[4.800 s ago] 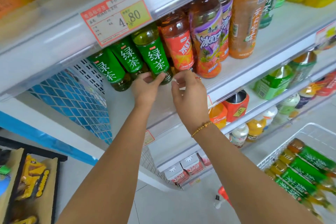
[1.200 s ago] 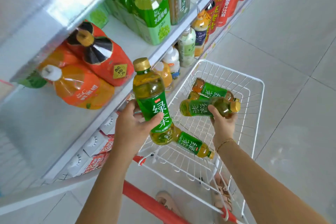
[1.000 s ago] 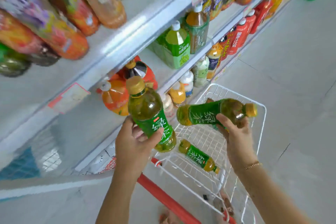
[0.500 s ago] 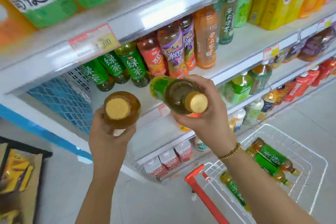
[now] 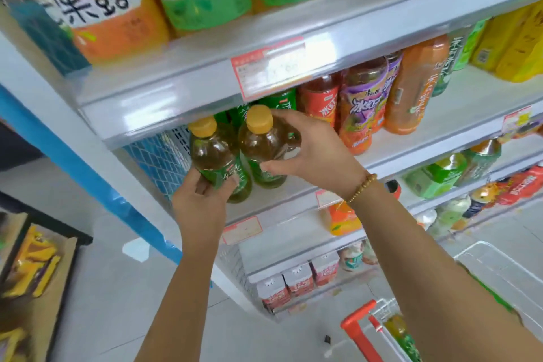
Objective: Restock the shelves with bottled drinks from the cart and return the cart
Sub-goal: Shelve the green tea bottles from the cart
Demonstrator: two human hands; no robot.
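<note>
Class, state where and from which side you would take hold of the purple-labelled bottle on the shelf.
Take the purple-labelled bottle by its lower body, from the front: it stands upright, the shelf above hides its cap, and bottles crowd both sides.

Retail shop, drinks aisle: tiered white shelves (image 5: 176, 88) stocked with bottled drinks (image 5: 411, 91), price tags (image 5: 270, 67) on shelf edges, wire cart (image 5: 496, 261) lower right.

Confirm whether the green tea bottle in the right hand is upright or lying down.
Upright: the green tea bottle has its yellow cap on top and label below, gripped by the right hand.
</note>
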